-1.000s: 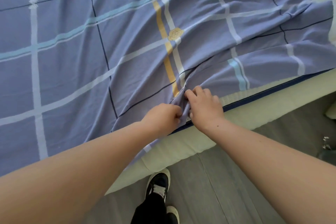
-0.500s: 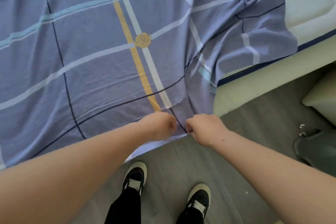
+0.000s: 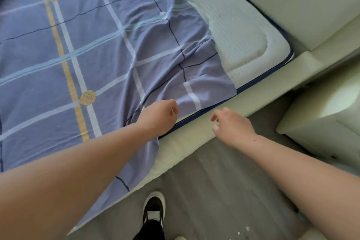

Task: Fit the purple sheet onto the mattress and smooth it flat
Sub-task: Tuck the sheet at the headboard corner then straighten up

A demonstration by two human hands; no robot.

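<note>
Right hand [image 3: 231,126] now off sheet [image 3: 101,54]; left unclear

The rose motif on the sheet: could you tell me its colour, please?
Pale yellow rose motif, on the purple sheet; head view shows it best.

Here's the purple sheet [image 3: 97,54], checked in white, pale blue and thin navy lines, one yellow stripe with a yellow rose [image 3: 87,97]. White dotted mattress [image 3: 239,31], navy piping. Cream bed frame [image 3: 194,138], grey woodgrain floor [image 3: 214,191], black shoe [image 3: 153,208], white sole.
</note>
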